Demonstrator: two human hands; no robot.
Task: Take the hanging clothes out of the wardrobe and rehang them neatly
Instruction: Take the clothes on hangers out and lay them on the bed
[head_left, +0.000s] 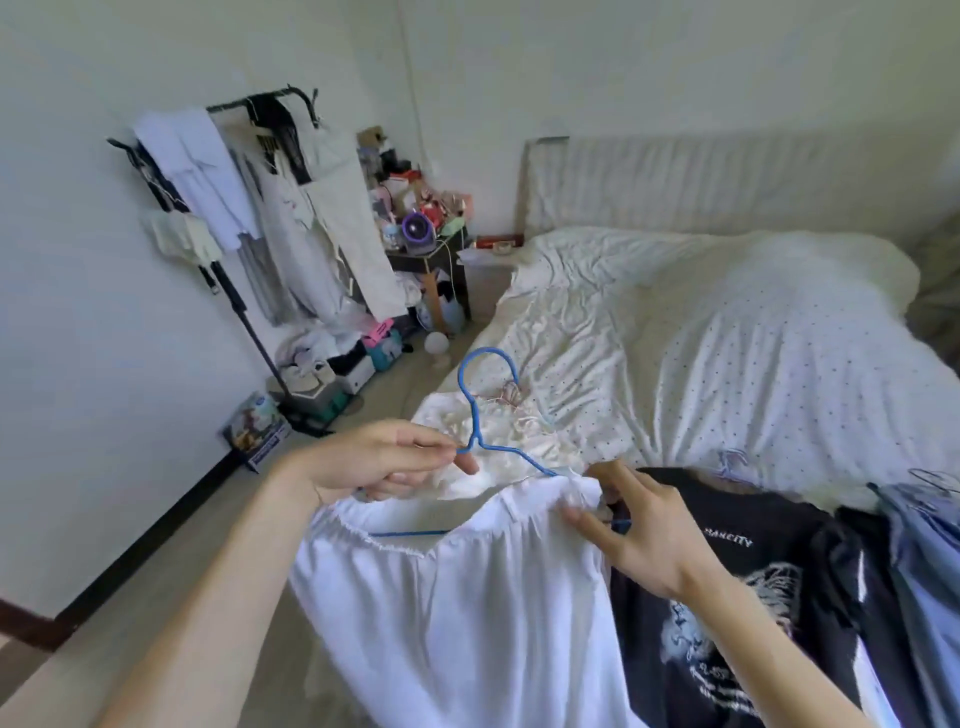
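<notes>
Bed (727, 338) behind; blue hanger (471, 441) runs left-right inside white skirt (457, 613) waistband; left hand (379, 457) grip pinches its neck, right hand (639, 535) pinches waistband at hanger's right end.

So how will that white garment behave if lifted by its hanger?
Probably floppy: the white garment hangs in soft folds from the blue hanger. Likely light, since the left hand pinches the thin hanger by fingertips. Its gathered waistband might slide off.
</notes>
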